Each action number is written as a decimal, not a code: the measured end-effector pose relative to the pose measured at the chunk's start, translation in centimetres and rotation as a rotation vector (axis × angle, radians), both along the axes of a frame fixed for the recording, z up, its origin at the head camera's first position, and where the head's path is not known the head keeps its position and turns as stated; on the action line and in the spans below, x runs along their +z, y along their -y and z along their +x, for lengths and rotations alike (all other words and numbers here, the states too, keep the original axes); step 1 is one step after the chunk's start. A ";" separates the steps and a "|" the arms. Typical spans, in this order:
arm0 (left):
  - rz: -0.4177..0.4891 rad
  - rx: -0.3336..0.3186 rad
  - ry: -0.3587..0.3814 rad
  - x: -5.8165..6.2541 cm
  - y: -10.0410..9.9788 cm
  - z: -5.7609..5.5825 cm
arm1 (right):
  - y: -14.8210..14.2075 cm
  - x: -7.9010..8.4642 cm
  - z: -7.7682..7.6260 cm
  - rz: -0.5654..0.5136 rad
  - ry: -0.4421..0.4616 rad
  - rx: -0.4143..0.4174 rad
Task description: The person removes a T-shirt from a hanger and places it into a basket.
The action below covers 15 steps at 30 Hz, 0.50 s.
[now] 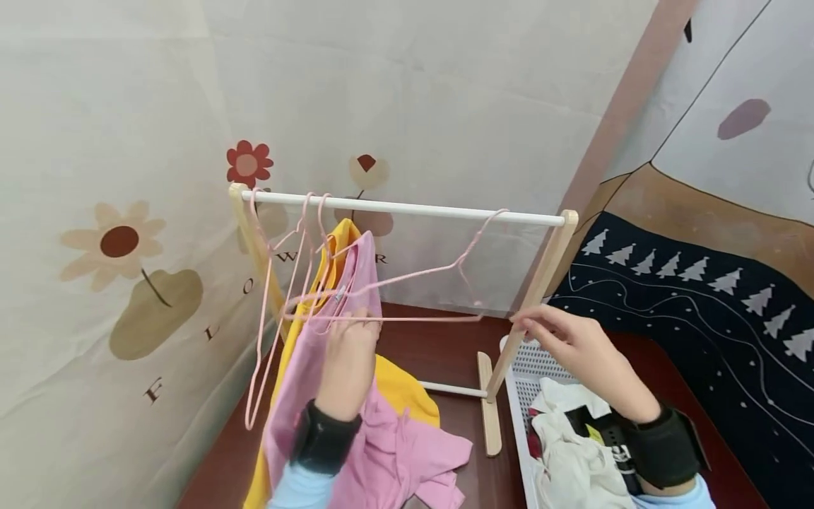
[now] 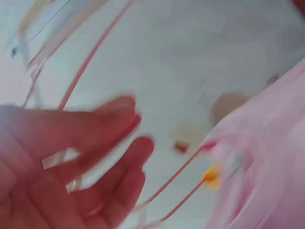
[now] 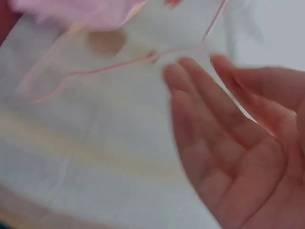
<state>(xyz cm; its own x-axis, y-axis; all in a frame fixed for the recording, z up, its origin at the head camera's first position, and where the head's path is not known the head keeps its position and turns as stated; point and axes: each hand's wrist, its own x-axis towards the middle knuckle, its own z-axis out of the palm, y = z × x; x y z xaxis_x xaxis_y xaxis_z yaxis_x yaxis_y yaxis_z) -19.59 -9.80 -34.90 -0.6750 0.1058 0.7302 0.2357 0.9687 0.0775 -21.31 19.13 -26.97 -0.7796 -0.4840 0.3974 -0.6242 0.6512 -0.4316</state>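
My left hand (image 1: 352, 353) is in front of a pink garment (image 1: 367, 268) that hangs on the rack; the left wrist view shows its fingers (image 2: 126, 191) loosely bent with nothing visible between them. Beside the rack's right post is my right hand (image 1: 579, 346), fingers relaxed and holding nothing. A bare pink hanger (image 1: 420, 319) hooks over the white rail (image 1: 407, 207) and spans the space between the hands. Behind the pink garment hangs a yellow one (image 1: 345, 230). Another bare pink hanger (image 1: 257, 367) is at the rail's left end.
A white basket (image 1: 514, 396) at the right holds crumpled white and dark clothes (image 1: 575, 452). The rack's wooden right post (image 1: 540, 276) and its foot (image 1: 488, 417) stand next to it. Under everything is a dark red tabletop (image 1: 458, 360), with a printed cloth wall (image 1: 445, 106) behind.
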 end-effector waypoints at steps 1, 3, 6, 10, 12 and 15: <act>-0.054 -0.023 -0.013 1.1 0.3 0.7 | 0.9 0.2 0.0 -0.030 -0.033 0.029; -0.129 -0.127 -0.021 1.6 0.4 1.6 | 2.7 0.3 -0.3 -0.070 -0.077 0.064; -0.246 -0.298 -0.020 -0.6 0.1 2.0 | 4.5 0.0 -0.9 -0.113 -0.101 0.056; -0.369 -0.389 -0.087 -2.5 0.2 2.3 | 5.2 -0.1 -1.3 -0.230 -0.128 -0.039; -0.354 -0.394 -0.129 -2.7 0.4 2.2 | 5.3 0.2 -1.4 -0.276 -0.141 -0.072; -0.368 -0.435 -0.160 -2.5 0.1 1.7 | 5.6 0.5 -1.3 -0.278 -0.158 -0.062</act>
